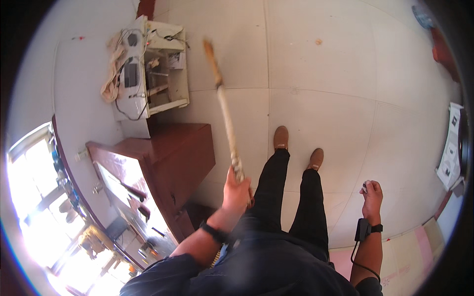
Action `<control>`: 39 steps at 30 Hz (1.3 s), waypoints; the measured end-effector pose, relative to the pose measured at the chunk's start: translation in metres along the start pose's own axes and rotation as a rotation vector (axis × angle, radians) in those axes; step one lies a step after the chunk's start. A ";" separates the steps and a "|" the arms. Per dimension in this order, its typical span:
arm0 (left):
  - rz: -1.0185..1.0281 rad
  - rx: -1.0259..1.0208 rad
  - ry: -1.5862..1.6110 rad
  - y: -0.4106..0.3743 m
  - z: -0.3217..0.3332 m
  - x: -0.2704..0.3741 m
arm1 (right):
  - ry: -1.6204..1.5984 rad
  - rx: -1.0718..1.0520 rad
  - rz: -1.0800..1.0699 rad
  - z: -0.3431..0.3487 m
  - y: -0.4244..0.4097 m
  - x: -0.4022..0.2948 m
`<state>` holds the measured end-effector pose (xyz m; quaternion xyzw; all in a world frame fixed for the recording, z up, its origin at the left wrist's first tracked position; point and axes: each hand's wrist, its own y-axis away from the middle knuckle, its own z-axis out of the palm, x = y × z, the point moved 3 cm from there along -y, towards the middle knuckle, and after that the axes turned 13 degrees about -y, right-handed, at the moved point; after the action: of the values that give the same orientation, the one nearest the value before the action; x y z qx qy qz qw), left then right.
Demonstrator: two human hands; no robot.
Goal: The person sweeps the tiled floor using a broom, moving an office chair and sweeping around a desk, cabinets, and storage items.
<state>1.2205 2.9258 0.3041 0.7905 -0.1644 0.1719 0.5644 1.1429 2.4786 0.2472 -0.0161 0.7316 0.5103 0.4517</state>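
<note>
My left hand [236, 192] grips the lower end of a long pale stick [226, 118]. It looks wrapped or knotted just above my fist, and a brown, tapering end [210, 55] points away from me over the floor. Blur hides what that end is made of. Out to the right, my right hand [372, 194] has its fingers curled around a small white and dark object [365, 186], too little of which shows to name. Between the hands are my legs in black trousers and my brown shoes [281, 138].
A white cabinet [181, 83] with open shelves, cables and a cloth stands at the left wall. Nearer is a dark red wooden desk [181, 148] beneath a bright window [33, 177]. A white and black appliance [451, 148] stands far right. Pale floor panels [318, 66] spread ahead.
</note>
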 end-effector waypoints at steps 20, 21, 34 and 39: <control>0.050 -0.571 0.174 -0.125 0.119 0.221 | -0.126 0.099 0.050 0.003 0.010 -0.015; 0.059 -0.602 0.219 -0.132 0.118 0.227 | -0.129 0.105 0.045 0.000 0.011 -0.015; -0.050 -0.185 0.005 0.017 0.049 0.039 | -0.237 0.099 0.046 -0.066 -0.012 0.006; -0.152 -0.254 -0.121 0.096 0.093 -0.005 | -0.250 0.055 0.025 -0.108 -0.030 0.003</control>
<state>1.1803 2.8078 0.3535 0.7318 -0.1582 0.0589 0.6603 1.0862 2.3832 0.2310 0.0693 0.6836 0.4936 0.5331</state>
